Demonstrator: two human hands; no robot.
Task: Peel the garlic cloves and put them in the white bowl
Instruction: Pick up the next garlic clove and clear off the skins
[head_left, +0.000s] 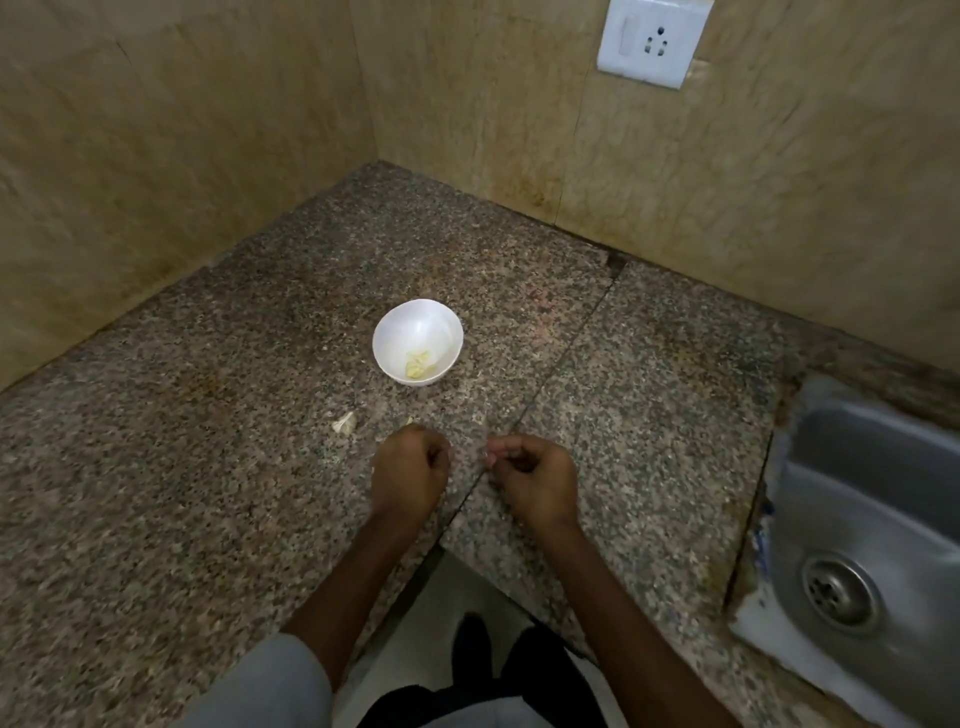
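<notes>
A slippery clove could skid off the counter (208, 467) into the sink (857, 519). Left hand (410, 470) and right hand (535, 478) are both curled; whether they pinch garlic, I cannot tell. The white bowl (410, 322) holds peeled cloves (418, 364); a scrap (344, 422) lies near it

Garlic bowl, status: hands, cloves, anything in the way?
Fingers curled on left hand and right hand; contents unclear. Upright white bowl holds peeled cloves. One pale garlic piece loose on counter beside left hand. No obstacle before bowl.
</notes>
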